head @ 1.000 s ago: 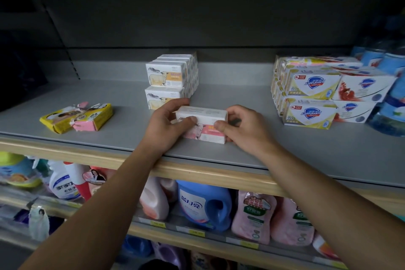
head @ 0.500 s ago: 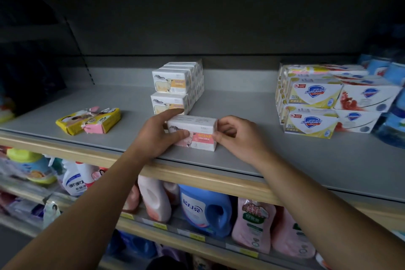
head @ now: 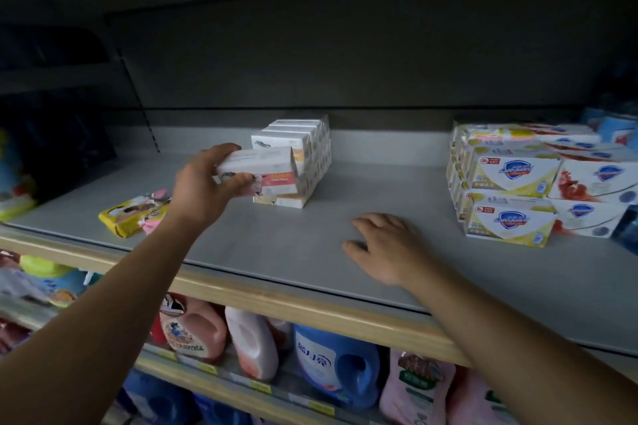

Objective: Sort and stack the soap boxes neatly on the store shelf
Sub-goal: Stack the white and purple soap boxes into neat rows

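Your left hand [head: 203, 190] grips a soap box [head: 262, 167] just before the white stack [head: 297, 155]; your right hand [head: 383, 245] lies spread, empty, beside it; the yellow packs [head: 127, 214] left of it await sorting.

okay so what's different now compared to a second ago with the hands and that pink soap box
The left hand has lifted the pink box off the shelf, up and back-left, to in front of the white stack. The right hand has let go and now hangs open over the bare shelf. The white stack, the yellow packs and the Safeguard boxes look unmoved.
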Available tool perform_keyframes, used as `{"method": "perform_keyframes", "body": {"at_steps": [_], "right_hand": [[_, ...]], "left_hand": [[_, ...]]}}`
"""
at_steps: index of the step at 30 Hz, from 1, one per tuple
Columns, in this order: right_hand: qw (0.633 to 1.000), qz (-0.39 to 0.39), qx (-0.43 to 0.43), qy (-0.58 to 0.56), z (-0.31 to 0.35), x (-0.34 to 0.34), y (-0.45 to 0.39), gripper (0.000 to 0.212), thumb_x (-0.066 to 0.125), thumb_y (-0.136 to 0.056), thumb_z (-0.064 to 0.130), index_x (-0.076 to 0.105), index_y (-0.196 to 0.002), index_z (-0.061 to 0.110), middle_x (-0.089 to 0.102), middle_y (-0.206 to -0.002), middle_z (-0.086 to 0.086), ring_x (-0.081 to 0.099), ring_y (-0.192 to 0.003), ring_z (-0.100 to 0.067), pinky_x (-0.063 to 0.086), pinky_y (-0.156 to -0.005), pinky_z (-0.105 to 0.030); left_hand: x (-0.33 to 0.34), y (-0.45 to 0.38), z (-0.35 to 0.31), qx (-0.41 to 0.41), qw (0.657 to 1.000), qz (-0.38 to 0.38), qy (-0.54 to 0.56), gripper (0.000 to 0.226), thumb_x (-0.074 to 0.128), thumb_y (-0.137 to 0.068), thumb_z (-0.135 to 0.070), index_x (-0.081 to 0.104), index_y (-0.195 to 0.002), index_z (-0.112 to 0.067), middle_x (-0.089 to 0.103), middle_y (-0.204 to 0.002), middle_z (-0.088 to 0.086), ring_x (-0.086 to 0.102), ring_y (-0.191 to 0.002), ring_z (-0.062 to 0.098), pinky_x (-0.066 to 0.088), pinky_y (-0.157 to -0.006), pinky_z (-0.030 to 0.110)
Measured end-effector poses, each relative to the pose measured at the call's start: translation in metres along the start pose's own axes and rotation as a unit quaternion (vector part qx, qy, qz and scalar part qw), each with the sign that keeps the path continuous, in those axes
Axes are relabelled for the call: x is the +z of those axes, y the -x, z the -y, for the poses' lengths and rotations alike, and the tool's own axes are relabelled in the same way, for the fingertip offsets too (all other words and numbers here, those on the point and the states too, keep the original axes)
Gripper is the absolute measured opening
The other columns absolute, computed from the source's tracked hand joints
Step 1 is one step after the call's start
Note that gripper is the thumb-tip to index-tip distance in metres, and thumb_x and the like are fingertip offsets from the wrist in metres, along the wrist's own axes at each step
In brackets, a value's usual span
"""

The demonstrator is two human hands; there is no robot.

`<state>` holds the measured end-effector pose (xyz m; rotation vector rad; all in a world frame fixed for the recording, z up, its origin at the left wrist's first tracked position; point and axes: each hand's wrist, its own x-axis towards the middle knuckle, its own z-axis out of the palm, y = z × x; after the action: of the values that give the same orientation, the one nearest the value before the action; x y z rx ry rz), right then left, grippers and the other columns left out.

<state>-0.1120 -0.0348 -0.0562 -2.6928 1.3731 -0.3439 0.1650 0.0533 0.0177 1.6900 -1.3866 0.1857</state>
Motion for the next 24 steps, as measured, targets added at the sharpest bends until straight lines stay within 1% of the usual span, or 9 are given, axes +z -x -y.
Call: {"method": "perform_keyframes", "body": {"at_steps": [5, 8, 13, 16, 17, 19, 20, 22, 24], "right_hand": [[1.000, -0.030, -0.002, 0.006, -0.003, 0.007, -0.002, 0.058, 0.036, -0.092, 0.058, 0.039, -0.144, 0.032, 0.036, -0.152, 0.010, 0.032, -0.139, -0.018, 0.023, -0.115, -0.035], [0.999, -0.042, 0.002, 0.007, -0.003, 0.009, -0.002, 0.058, 0.036, -0.090, 0.059, 0.039, -0.144, 0.035, 0.037, -0.151, 0.013, 0.033, -0.138, -0.017, 0.023, -0.111, -0.034], [0.999, -0.034, 0.002, -0.005, -0.005, 0.008, -0.001, 0.060, 0.032, -0.088, 0.059, 0.038, -0.143, 0.035, 0.037, -0.150, 0.014, 0.032, -0.137, -0.016, 0.023, -0.111, -0.036], [0.999, -0.032, 0.000, -0.010, -0.005, 0.008, 0.000, 0.059, 0.032, -0.088, 0.059, 0.038, -0.142, 0.036, 0.036, -0.150, 0.014, 0.031, -0.137, -0.017, 0.023, -0.110, -0.037], [0.999, -0.032, 0.001, -0.012, -0.005, 0.008, 0.000, 0.059, 0.032, -0.088, 0.059, 0.038, -0.142, 0.036, 0.036, -0.149, 0.014, 0.031, -0.137, -0.016, 0.023, -0.110, -0.037], [0.999, -0.032, 0.003, -0.013, -0.004, 0.007, -0.001, 0.060, 0.033, -0.088, 0.059, 0.038, -0.142, 0.035, 0.037, -0.149, 0.014, 0.031, -0.137, -0.017, 0.023, -0.110, -0.037], [0.999, -0.031, 0.004, -0.014, -0.004, 0.007, -0.001, 0.060, 0.033, -0.088, 0.059, 0.038, -0.142, 0.035, 0.037, -0.149, 0.014, 0.032, -0.137, -0.017, 0.024, -0.110, -0.037], [0.999, -0.027, 0.006, -0.021, -0.004, 0.007, -0.002, 0.060, 0.033, -0.088, 0.060, 0.038, -0.143, 0.035, 0.037, -0.149, 0.014, 0.031, -0.137, -0.016, 0.023, -0.110, -0.038], [0.999, -0.024, 0.008, -0.024, -0.005, 0.006, -0.002, 0.060, 0.032, -0.087, 0.060, 0.038, -0.142, 0.036, 0.037, -0.149, 0.014, 0.031, -0.137, -0.016, 0.024, -0.110, -0.037]], "left_hand": [[0.011, -0.029, 0.015, -0.030, 0.998, -0.034, 0.033, 0.046, 0.074, -0.085, -0.025, 0.059, -0.128, -0.024, 0.063, -0.119, 0.005, 0.059, -0.100, 0.023, 0.051, -0.089, 0.036], [0.022, -0.046, 0.019, -0.041, 0.997, -0.026, 0.064, 0.045, 0.074, -0.085, -0.024, 0.059, -0.128, -0.026, 0.063, -0.120, 0.004, 0.060, -0.103, 0.023, 0.052, -0.091, 0.038], [0.048, -0.053, 0.025, -0.030, 0.999, 0.001, 0.033, 0.043, 0.067, -0.090, -0.018, 0.059, -0.131, -0.025, 0.054, -0.126, 0.003, 0.058, -0.105, 0.022, 0.046, -0.087, 0.028], [0.060, -0.046, 0.024, -0.043, 0.999, -0.022, 0.012, 0.046, 0.062, -0.092, -0.016, 0.054, -0.136, -0.028, 0.047, -0.134, 0.004, 0.053, -0.109, 0.018, 0.045, -0.082, 0.015], [0.063, -0.044, 0.021, -0.048, 0.998, -0.039, 0.007, 0.049, 0.063, -0.092, -0.017, 0.051, -0.138, -0.027, 0.046, -0.136, 0.004, 0.052, -0.112, 0.019, 0.047, -0.086, 0.018], [0.068, -0.038, 0.012, -0.058, 0.995, -0.075, 0.004, 0.056, 0.067, -0.090, -0.025, 0.046, -0.142, -0.027, 0.040, -0.141, 0.005, 0.049, -0.119, 0.020, 0.049, -0.096, 0.030], [0.072, -0.035, 0.007, -0.057, 0.995, -0.086, 0.000, 0.062, 0.070, -0.087, -0.033, 0.044, -0.143, -0.028, 0.037, -0.143, 0.005, 0.047, -0.120, 0.019, 0.047, -0.098, 0.031], [0.082, -0.029, -0.003, -0.052, 0.995, -0.082, -0.011, 0.077, 0.073, -0.078, -0.052, 0.040, -0.143, -0.027, 0.028, -0.149, 0.007, 0.044, -0.125, 0.023, 0.042, -0.102, 0.033], [0.091, -0.029, -0.011, -0.067, 0.995, -0.065, -0.020, 0.087, 0.074, -0.072, -0.059, 0.038, -0.142, -0.023, 0.020, -0.153, 0.008, 0.044, -0.130, 0.031, 0.043, -0.105, 0.038]]}}
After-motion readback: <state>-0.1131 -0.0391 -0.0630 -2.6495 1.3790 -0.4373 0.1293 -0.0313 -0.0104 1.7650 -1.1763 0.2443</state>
